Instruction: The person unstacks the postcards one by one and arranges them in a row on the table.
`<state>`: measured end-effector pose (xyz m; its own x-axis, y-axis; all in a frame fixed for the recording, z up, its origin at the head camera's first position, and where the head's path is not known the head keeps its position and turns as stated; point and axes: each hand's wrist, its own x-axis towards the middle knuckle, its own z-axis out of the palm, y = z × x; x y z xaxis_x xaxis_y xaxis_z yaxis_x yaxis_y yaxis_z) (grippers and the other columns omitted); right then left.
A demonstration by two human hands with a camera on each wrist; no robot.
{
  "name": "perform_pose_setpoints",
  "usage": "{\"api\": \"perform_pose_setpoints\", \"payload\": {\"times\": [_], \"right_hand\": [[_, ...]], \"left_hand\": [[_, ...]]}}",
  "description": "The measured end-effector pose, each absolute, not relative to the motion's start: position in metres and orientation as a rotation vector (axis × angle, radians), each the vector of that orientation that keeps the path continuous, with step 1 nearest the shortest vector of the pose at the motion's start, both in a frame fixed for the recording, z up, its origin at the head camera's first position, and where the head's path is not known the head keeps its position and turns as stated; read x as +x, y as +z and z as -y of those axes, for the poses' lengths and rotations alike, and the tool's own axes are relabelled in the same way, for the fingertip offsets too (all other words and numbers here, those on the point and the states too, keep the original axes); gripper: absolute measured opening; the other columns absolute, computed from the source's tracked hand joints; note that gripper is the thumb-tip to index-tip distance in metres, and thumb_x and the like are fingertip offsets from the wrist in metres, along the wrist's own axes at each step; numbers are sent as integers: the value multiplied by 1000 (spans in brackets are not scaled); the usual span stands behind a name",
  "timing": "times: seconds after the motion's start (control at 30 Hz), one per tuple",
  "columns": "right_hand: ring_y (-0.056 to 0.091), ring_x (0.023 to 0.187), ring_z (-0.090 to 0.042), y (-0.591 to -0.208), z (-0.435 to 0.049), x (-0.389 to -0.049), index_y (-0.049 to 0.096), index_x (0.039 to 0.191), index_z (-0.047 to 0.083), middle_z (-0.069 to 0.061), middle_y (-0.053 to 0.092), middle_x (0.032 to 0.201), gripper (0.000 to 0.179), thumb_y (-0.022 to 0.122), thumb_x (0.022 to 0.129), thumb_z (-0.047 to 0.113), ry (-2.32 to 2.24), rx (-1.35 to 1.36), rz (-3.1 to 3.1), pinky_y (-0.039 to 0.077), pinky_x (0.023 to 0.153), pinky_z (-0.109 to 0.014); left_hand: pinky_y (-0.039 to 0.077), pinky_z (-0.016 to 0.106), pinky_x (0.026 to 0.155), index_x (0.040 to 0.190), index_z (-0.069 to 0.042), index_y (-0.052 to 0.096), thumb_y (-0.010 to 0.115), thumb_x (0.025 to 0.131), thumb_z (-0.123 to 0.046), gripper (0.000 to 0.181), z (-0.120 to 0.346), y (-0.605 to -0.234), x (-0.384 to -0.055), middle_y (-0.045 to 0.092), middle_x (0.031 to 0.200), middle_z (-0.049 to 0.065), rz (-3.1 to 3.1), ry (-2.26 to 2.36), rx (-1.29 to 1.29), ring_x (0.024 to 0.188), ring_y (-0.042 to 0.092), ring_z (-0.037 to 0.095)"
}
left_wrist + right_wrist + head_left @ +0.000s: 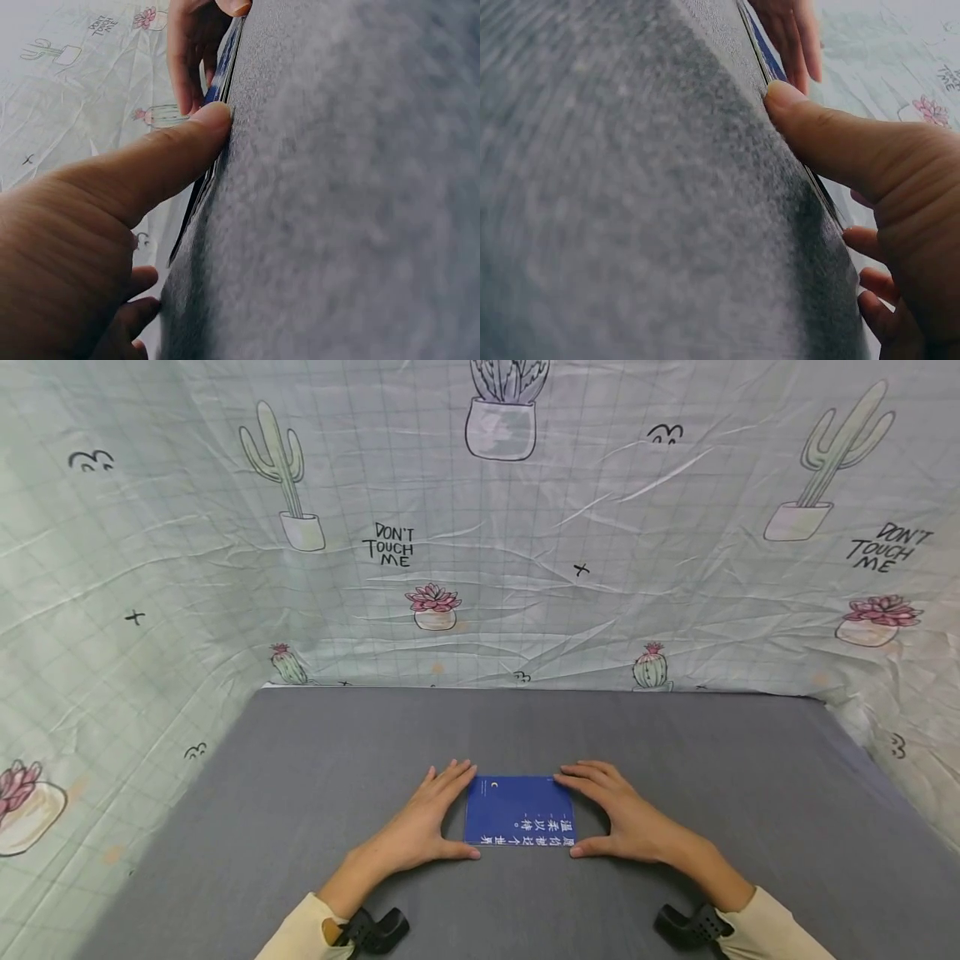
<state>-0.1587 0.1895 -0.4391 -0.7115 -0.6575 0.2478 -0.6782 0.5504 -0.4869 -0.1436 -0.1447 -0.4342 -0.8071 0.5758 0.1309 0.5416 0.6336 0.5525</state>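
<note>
A thin blue booklet (510,802) with white characters and a small yellow moon lies flat on the grey tabletop in the head view. My left hand (420,822) holds its left end, with the thumb at the near corner and the index finger at the far corner. At the right end, my right hand (626,814) grips the two corners the same way. Both wrist views show the booklet edge-on; there my left thumb (172,157) and right thumb (840,139) press against the near edge. The underside is hidden.
A grey cloth-covered table (360,735) spreads around the hands. Behind it and at both sides hangs a pale, wrinkled sheet (510,527) printed with cacti and words. Each wrist wears a black strap mount (375,931) near a cream sleeve (303,931).
</note>
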Motion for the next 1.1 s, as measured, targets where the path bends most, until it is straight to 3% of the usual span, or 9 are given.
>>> {"api": "perform_pose_setpoints", "payload": {"times": [0.27, 0.53, 0.77, 1.1], "right_hand": [[30, 134, -30, -438, -186, -158, 47, 142, 16, -9, 37, 147, 82, 76, 74, 53, 899, 1194, 2731, 33, 100, -59], [31, 134, -31, -437, -183, -156, 47, 142, 15, -10, 36, 147, 82, 75, 75, 54, 825, 1229, 2721, 31, 98, -62], [33, 132, -28, -435, -181, -157, 47, 142, 15, -9, 40, 144, 76, 71, 80, 52, 786, 1258, 2742, 31, 98, -60], [34, 133, -26, -431, -181, -157, 46, 142, 15, -10, 39, 145, 71, 69, 84, 50, 831, 1234, 2677, 34, 98, -60]], "left_hand": [[5, 43, 115, 150, -3, 27, 80, 73, -46, 103, 138, -436, -146, 28, 153, 13, -2789, 889, 943, 143, 16, 26], [7, 47, 115, 148, -2, 31, 82, 72, -41, 100, 137, -437, -148, 33, 150, 18, -2787, 941, 957, 141, 23, 31], [13, 53, 112, 150, -10, 31, 83, 70, -43, 101, 136, -437, -148, 33, 149, 20, -2790, 941, 894, 140, 21, 40], [22, 60, 107, 151, -12, 28, 83, 69, -46, 105, 139, -433, -150, 27, 152, 20, -2753, 1007, 829, 139, 18, 44]]}}
